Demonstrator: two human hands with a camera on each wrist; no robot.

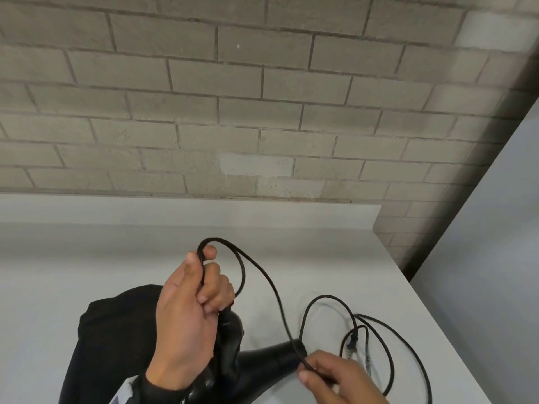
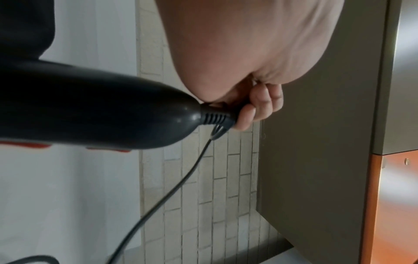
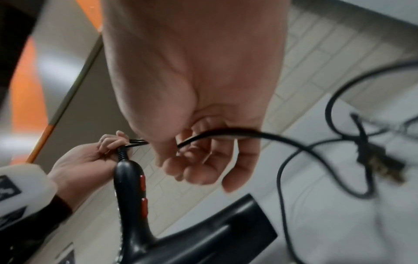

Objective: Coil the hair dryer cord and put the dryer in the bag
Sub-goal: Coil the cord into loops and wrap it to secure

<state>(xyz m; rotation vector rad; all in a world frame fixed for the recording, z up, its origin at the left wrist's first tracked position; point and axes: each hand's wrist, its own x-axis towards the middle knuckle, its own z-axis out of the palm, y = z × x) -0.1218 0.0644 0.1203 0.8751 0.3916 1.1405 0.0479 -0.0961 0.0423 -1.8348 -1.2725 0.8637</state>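
Observation:
My left hand [image 1: 189, 310] grips the black cord [image 1: 264, 272] where it leaves the black hair dryer [image 1: 230, 360], with one loop pinched between thumb and forefinger. The dryer's handle [image 2: 90, 105] hangs under that hand and its nozzle [image 1: 277, 354] points right. My right hand [image 1: 329, 377] pinches the cord further along, just in front of the nozzle. The loose rest of the cord lies in loops on the white table [image 1: 87, 258], with the plug [image 1: 352, 342] among them. A black bag [image 1: 110, 339] lies under my left hand. Red switches [image 3: 143, 182] show on the handle.
A brick wall [image 1: 233, 97] rises behind the table. The table's right edge [image 1: 423, 293] runs diagonally, with a grey panel [image 1: 495, 258] beyond it. A brown and orange cabinet [image 2: 339, 160] stands at the side.

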